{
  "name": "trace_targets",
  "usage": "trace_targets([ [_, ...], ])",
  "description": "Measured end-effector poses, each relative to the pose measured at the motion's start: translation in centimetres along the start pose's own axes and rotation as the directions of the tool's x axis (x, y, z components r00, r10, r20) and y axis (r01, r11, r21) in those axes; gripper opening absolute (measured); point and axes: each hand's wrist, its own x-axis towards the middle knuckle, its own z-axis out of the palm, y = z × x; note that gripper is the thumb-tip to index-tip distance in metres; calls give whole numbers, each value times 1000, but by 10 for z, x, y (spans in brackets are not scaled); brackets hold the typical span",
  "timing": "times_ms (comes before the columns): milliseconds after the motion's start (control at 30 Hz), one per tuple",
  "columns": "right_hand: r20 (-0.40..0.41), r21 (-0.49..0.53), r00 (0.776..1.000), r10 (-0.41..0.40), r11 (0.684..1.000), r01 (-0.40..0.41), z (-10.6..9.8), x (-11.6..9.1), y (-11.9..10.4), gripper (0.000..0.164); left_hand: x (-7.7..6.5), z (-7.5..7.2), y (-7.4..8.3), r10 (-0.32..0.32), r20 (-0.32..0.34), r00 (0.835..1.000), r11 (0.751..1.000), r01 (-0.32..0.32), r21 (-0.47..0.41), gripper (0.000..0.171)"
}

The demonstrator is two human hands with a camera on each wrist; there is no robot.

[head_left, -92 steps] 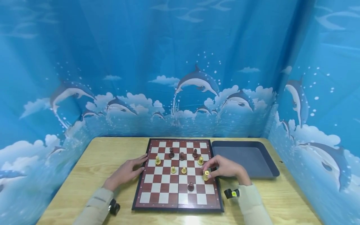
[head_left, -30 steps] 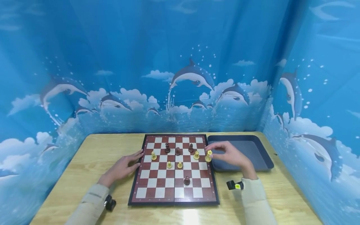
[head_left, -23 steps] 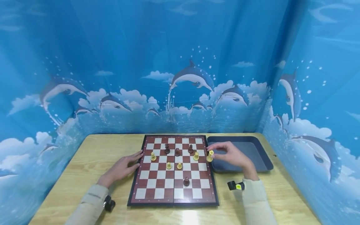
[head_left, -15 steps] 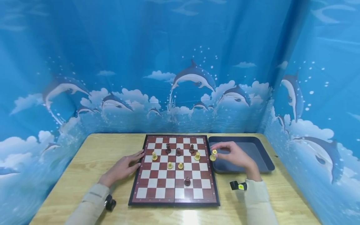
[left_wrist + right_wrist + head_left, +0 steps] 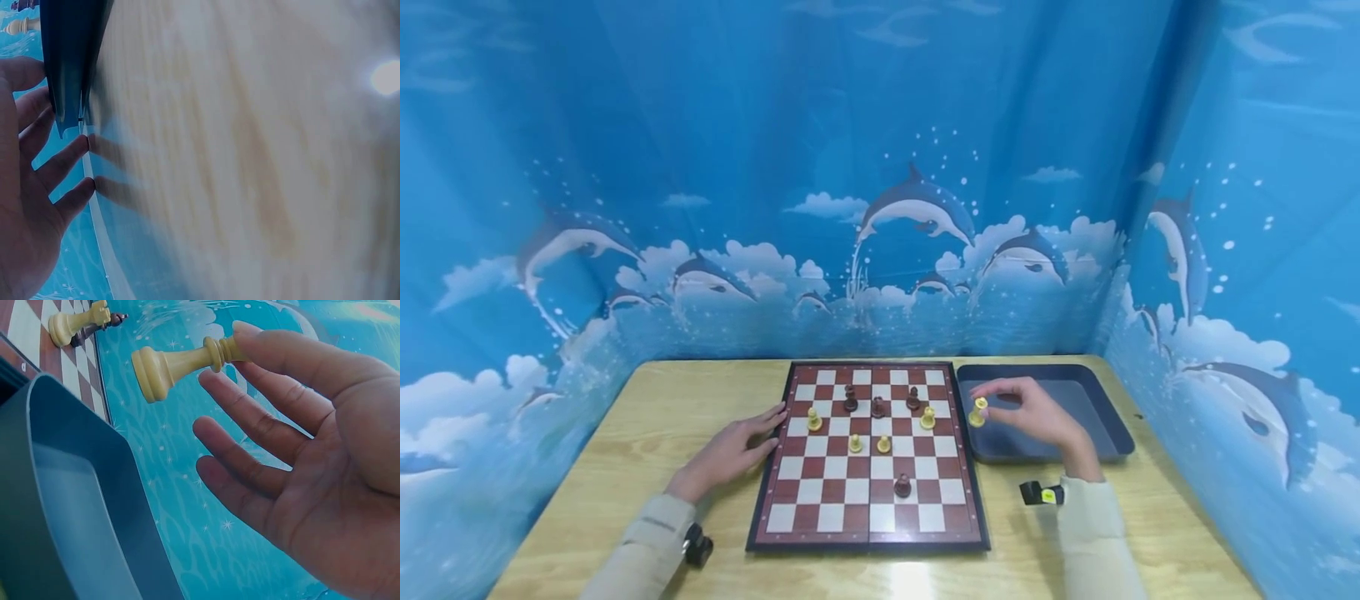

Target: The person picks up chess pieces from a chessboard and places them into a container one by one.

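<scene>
My right hand (image 5: pixel 1033 412) pinches a pale yellow chess piece (image 5: pixel 977 414) by its top, between thumb and forefinger. In the right wrist view the piece (image 5: pixel 187 362) has a wide round base and collared neck; its top is hidden by the fingers. It overlaps the left side of the dark grey tray (image 5: pixel 1078 400). My left hand (image 5: pixel 733 446) lies at the left edge of the chessboard (image 5: pixel 789 468), with fingertips at the board's dark rim (image 5: pixel 65 56). Two pale pawns (image 5: pixel 855 444) stand near the board's middle, and a pale rook (image 5: pixel 928 418) stands on the right half.
Another pale piece (image 5: pixel 814 419) is on the left half. Dark pieces stand at the back, including a tall one (image 5: pixel 851 398), plus a dark piece (image 5: pixel 902 486) nearer the front. The wooden table (image 5: pixel 655 417) ends at a blue dolphin curtain (image 5: pixel 737 325).
The right hand has carried the pale piece from the board's right side, across its edge, rightward over the tray. My left hand stays at the board's left edge.
</scene>
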Motion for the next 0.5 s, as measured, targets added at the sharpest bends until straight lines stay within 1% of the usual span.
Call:
trace_targets([
  [233, -34, -36, 999, 6, 999, -7, -4, -1, 5, 29, 0, 3, -1, -11, 5, 1000, 1000, 11, 6, 53],
  [367, -53, -25, 998, 30, 999, -31, -6, -1, 8, 31, 1, 2, 0, -10, 3, 1000, 1000, 10, -9, 52],
  [400, -57, -20, 998, 35, 999, -36, -7, -1, 9, 32, 1, 2, 0, -2, -1, 1000, 1000, 2, -8, 52],
  [500, -60, -14, 998, 33, 999, -34, -8, -1, 12, 32, 0, 2, -1, 2, -6, 1000, 1000, -2, -7, 52],
])
